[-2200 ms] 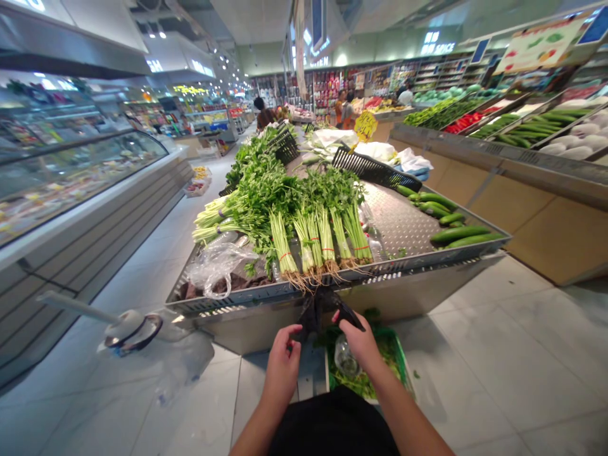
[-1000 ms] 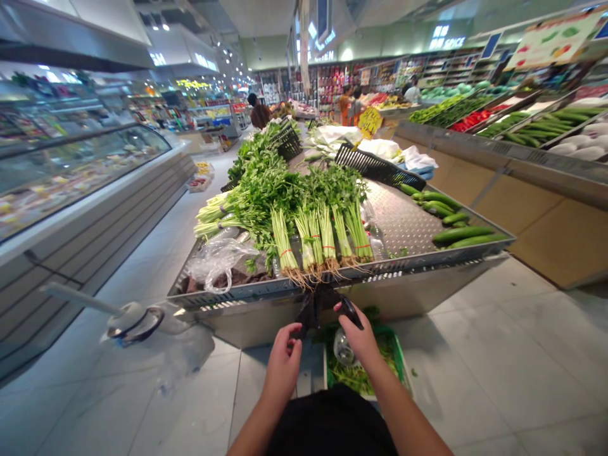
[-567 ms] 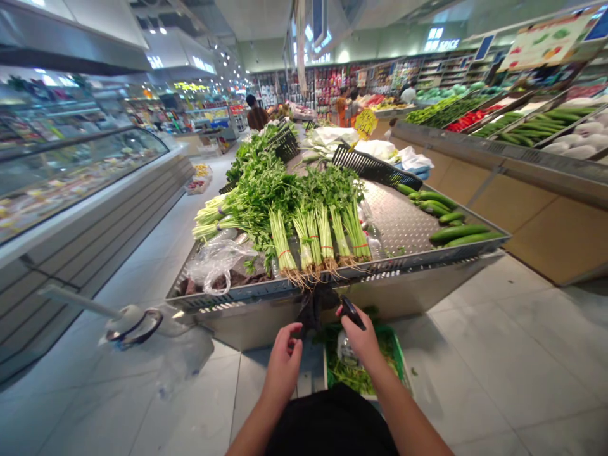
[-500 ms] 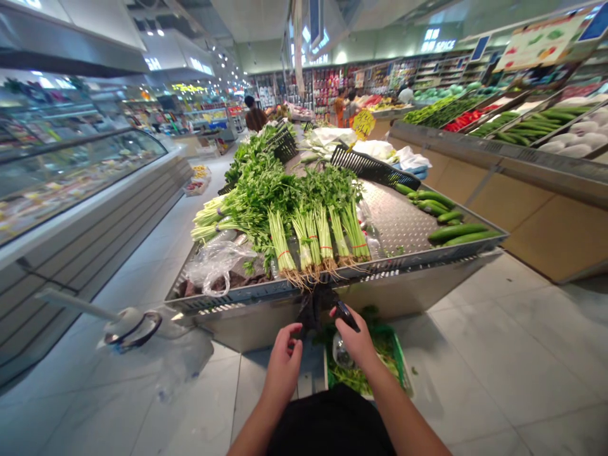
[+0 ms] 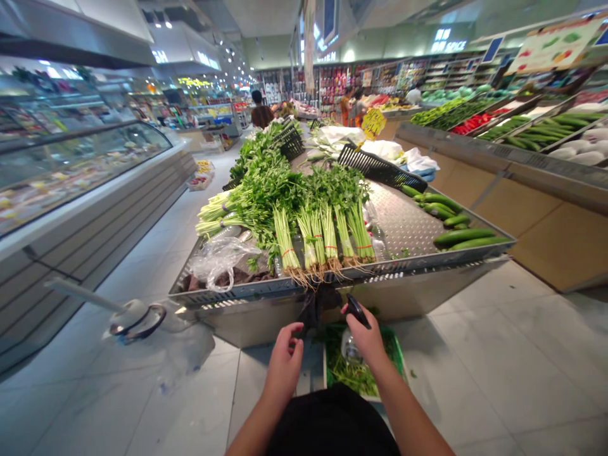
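My left hand (image 5: 284,362) is closed in a pinch on a dark hanging clump (image 5: 314,305) just under the front edge of the metal display stand (image 5: 418,263). My right hand (image 5: 367,339) is wrapped round a black-handled tool (image 5: 356,310), which it holds close to the same clump. Right above, bundles of green stalks (image 5: 327,234) tied with red bands lie with their roots over the stand's edge. Below my hands a green crate (image 5: 398,354) holds green trimmings and a clear bag.
Cucumbers (image 5: 458,237) lie on the stand's right, a crumpled plastic bag (image 5: 218,259) on its left, black crates (image 5: 380,168) farther back. A glass chilled counter (image 5: 71,183) lines the left aisle, with a long-handled tool (image 5: 133,313) on the floor. People stand far off.
Both hands keep their grip in nearly the same place. My right hand has shifted slightly with the black-handled tool, and the view has drifted a little.
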`<state>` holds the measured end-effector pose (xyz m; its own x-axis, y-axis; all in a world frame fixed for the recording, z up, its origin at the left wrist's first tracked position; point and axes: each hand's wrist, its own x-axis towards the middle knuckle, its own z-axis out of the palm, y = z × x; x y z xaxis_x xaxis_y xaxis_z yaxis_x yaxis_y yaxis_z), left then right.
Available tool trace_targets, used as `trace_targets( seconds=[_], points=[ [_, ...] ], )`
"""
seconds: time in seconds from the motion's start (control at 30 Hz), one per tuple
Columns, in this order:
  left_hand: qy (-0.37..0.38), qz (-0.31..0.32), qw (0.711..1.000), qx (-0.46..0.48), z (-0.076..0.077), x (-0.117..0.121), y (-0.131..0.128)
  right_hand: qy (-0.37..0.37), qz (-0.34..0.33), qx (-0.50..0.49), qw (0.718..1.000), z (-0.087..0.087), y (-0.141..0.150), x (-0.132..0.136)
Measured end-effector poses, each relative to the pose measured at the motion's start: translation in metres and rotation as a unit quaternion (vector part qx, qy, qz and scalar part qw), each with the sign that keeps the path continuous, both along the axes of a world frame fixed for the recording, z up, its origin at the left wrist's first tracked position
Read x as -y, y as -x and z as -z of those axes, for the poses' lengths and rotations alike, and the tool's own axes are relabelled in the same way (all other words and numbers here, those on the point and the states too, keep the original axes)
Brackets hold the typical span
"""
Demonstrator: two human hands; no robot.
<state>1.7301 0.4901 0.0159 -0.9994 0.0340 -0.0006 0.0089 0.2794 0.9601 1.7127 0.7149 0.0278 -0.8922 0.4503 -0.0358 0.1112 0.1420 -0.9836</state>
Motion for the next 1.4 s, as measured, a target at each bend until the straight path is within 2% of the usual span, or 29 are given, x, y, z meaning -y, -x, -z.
trace_targets(
  seconds=[0.13,0.3,0.4,0.53,0.63,0.83,0.9,1.0,1.13,1.2,1.3,1.4],
  points=[
    [-0.002,0.0,1.0,-0.005,0.002,0.004,0.002,0.004,-0.02,-0.008,1.0,-0.002,0.003,0.015],
    [-0.006,-0.004,1.0,-0.001,0.004,0.013,0.004,-0.013,0.048,0.0,0.999,0.001,0.009,-0.007],
    [-0.006,-0.001,1.0,0.002,0.005,0.017,0.005,-0.029,0.045,-0.001,0.999,0.003,0.011,-0.01],
    [-0.005,0.007,1.0,0.001,0.005,0.023,0.009,-0.038,-0.017,0.006,0.999,0.004,0.012,0.017],
    [-0.009,0.011,1.0,0.0,0.006,0.03,0.012,-0.034,-0.028,0.0,0.999,0.005,0.016,0.036],
    [-0.011,0.02,1.0,0.0,0.011,0.056,0.02,-0.057,0.077,0.03,0.995,0.007,0.024,0.024],
    [-0.013,0.026,1.0,0.002,0.012,0.066,0.024,-0.061,0.094,0.034,0.993,0.005,0.025,0.025],
    [-0.018,0.036,0.999,-0.001,0.01,0.082,0.033,-0.053,0.076,0.025,0.995,0.002,0.028,0.049],
    [-0.02,0.052,0.998,-0.011,0.0,0.108,0.046,-0.032,0.01,0.019,0.999,-0.003,0.036,0.108],
    [-0.021,0.056,0.998,-0.016,-0.006,0.122,0.051,-0.029,0.002,0.016,0.999,-0.006,0.041,0.129],
    [-0.02,0.061,0.998,-0.02,-0.012,0.143,0.055,-0.038,0.05,0.017,0.998,-0.014,0.047,0.135],
    [-0.02,0.067,0.997,-0.023,-0.013,0.162,0.057,-0.058,0.13,0.035,0.989,-0.023,0.051,0.118]
  ],
)
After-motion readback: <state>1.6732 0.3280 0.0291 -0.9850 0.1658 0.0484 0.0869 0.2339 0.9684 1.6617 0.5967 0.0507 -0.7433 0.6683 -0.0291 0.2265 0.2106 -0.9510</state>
